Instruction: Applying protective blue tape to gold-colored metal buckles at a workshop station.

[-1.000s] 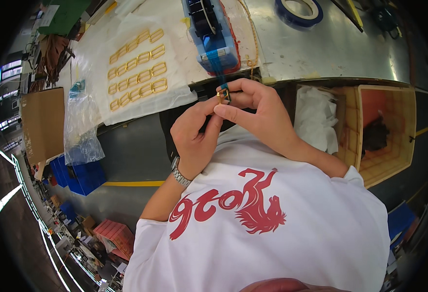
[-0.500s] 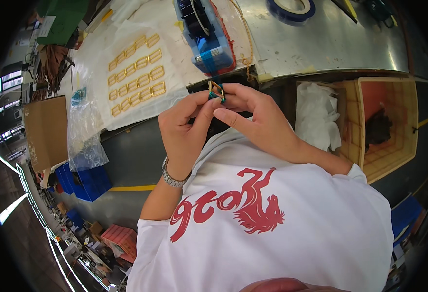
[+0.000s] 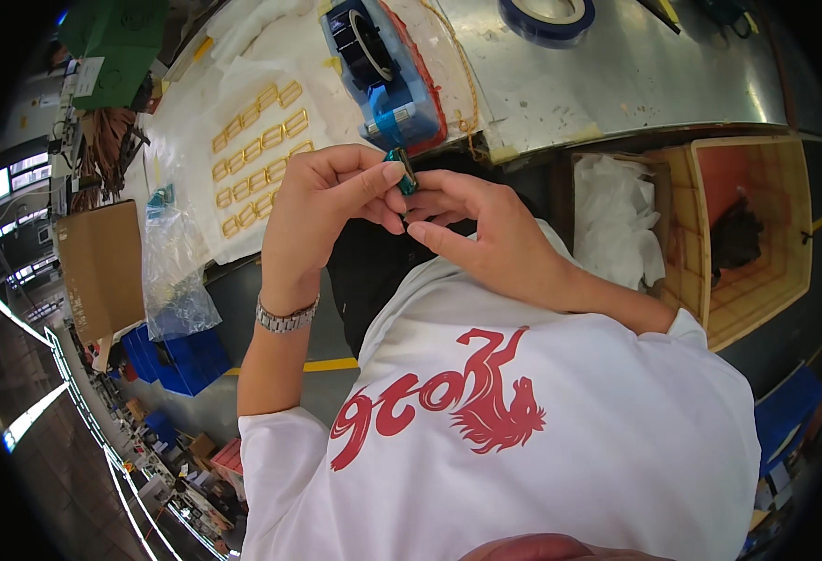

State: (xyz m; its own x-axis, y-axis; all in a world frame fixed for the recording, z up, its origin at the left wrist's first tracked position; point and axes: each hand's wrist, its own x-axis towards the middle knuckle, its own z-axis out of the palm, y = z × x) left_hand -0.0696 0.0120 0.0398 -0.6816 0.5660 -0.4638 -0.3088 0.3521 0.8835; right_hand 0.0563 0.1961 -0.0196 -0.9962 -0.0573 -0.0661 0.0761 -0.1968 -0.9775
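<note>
My left hand (image 3: 322,210) and my right hand (image 3: 486,234) meet in front of my chest, both pinching a small part wrapped in blue tape (image 3: 402,173). The part sits just below the blue tape dispenser (image 3: 383,70) at the metal table's near edge. A metal watch band rings my left wrist. To the left lies a white sheet with several rows of small yellow rectangular parts (image 3: 257,154).
A roll of blue tape (image 3: 547,14) lies on the metal table (image 3: 645,79) at the back. An orange crate (image 3: 757,234) with white wrapping beside it stands at the right. A clear plastic bag (image 3: 173,271), a cardboard box (image 3: 102,266) and blue bins (image 3: 173,360) are at the left.
Both hands have kept the small part between them and shifted slightly up and left toward the dispenser. The fingers have turned the part.
</note>
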